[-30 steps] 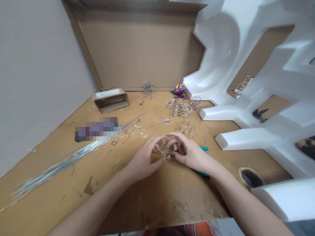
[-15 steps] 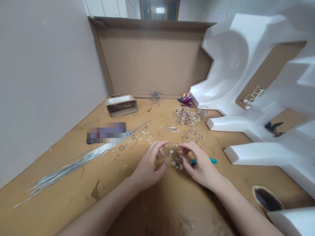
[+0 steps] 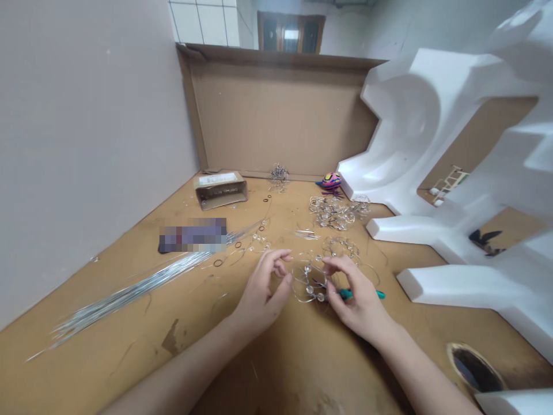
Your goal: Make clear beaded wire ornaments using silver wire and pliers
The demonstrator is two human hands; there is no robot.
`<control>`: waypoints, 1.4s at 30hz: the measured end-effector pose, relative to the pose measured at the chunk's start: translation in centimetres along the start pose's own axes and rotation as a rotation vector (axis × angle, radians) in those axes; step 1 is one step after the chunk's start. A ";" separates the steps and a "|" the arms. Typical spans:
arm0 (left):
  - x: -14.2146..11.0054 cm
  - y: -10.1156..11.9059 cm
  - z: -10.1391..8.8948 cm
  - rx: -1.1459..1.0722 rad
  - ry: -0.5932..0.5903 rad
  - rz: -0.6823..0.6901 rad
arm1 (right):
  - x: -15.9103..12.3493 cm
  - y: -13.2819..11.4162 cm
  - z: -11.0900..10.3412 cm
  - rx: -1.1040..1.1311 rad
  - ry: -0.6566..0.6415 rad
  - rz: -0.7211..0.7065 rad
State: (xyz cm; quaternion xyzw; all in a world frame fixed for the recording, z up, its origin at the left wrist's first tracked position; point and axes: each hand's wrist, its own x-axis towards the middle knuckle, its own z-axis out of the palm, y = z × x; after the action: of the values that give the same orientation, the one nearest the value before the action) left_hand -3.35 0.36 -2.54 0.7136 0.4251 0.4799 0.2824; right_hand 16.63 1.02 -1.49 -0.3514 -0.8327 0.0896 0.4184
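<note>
— What was the setting?
— A brown worktop (image 3: pixel 207 369), stained in places, ran back to a tall cardboard panel (image 3: pixel 280 115), as seen from the head camera; white molded foam (image 3: pixel 401 132) rose along the right side; a small open box (image 3: pixel 222 193) sat toward the back left.

— And the hands?
— The left hand (image 3: pixel 261 288) was half open, thumb apart from the curved fingers, with nothing visible in its grasp; the right hand (image 3: pixel 356 300) was partly curled, its fingertips at the near-right edge of a beaded wire ring (image 3: pixel 310 290); whether they gripped it could not be told.

— Where exactly was that ring?
— Between the two hands, just beside the left thumb; its clear beads showed along the wire.

— What lay around them?
— A teal-handled tool (image 3: pixel 346 294), partly hidden behind the right hand; a cluster of beaded wire pieces (image 3: pixel 330 213) farther back; a long bundle of metal wires (image 3: pixel 138 294), slanting across the left side.
</note>
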 end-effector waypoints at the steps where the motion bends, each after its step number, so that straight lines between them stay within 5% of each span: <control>1: 0.1 0.0 0.0 0.007 0.014 -0.016 | 0.0 0.0 0.0 -0.007 0.001 -0.006; 16: 0.1 0.2 0.2 0.204 0.011 0.107 | 0.2 -0.3 0.0 -0.027 -0.050 -0.042; 21: 0.2 1.0 -0.2 0.342 -0.104 0.252 | 0.1 -0.5 0.2 -0.057 -0.068 -0.059; 30: 0.5 0.4 0.0 0.331 -0.264 0.192 | -0.3 -0.3 0.9 -0.006 -0.095 -0.014; 42: 0.4 0.1 0.3 0.299 -0.207 0.199 | -0.1 -0.4 0.5 0.018 -0.107 -0.037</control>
State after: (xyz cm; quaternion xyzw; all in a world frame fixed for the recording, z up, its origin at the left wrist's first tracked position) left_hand -2.99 0.62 -2.35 0.8316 0.3877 0.3609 0.1667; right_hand 16.06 0.71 -1.69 -0.3267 -0.8594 0.1080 0.3781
